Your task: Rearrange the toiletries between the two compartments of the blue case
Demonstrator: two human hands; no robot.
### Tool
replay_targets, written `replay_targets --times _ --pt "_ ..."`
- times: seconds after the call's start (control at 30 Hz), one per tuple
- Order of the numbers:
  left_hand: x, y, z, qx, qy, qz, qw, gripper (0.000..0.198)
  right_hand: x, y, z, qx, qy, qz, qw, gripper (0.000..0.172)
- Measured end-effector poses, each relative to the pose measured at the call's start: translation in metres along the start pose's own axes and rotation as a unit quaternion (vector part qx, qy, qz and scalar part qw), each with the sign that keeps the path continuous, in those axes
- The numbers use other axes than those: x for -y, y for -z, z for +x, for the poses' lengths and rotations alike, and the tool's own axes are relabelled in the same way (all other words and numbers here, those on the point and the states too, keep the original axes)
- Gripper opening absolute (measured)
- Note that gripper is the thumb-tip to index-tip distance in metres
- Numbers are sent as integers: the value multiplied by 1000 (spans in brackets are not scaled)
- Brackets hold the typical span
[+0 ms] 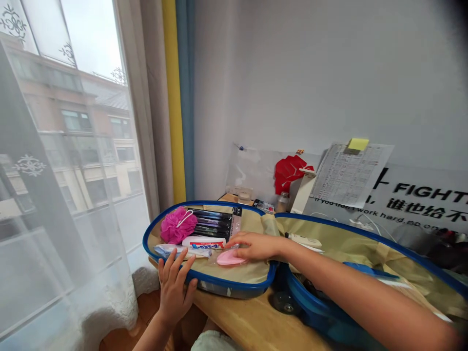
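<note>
An open suitcase with a blue rim (208, 279) and beige lining lies on the desk, holding toiletries. My right hand (254, 246) curves over a pink oval case (229, 257) in clear plastic. Beside it lie a toothpaste tube (203, 243) and a white-and-blue packet (171, 250). Behind them are a pink shower puff (178, 225) and a pack of toothbrushes (212, 223). My left hand (174, 292) rests against the suitcase's near rim, fingers spread, holding nothing.
The suitcase's other half (365, 258) lies open to the right, with blue items inside. It sits on a wooden desk (252, 321). A sheer white curtain (47, 204) hangs at the left. Papers, a red paper cut-out (288, 171) and a small bottle (282, 202) stand against the wall.
</note>
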State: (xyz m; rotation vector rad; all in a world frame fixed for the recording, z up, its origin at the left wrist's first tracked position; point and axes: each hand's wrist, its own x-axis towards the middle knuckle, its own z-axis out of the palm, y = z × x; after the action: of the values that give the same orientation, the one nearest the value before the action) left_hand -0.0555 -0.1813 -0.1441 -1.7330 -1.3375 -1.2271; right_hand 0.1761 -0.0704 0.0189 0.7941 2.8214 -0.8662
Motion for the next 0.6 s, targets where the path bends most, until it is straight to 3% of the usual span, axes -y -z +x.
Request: replay_targets --times 0.1,0.2,0.37,0.6 --pt "-1 1 2 -5 -5 0 1000 51 6 0 -5 44 59 -17 997 42" --pt "-2 2 4 -8 -8 -2 1000 50 5 -5 -2 58 67 -47 995 42" --pt "-1 3 4 -7 -11 -2 1000 50 6 -18 9 30 51 -101 993 37" --pt "-1 1 2 2 -2 3 1000 54 27 -34 18 -6 7 -165 986 32"
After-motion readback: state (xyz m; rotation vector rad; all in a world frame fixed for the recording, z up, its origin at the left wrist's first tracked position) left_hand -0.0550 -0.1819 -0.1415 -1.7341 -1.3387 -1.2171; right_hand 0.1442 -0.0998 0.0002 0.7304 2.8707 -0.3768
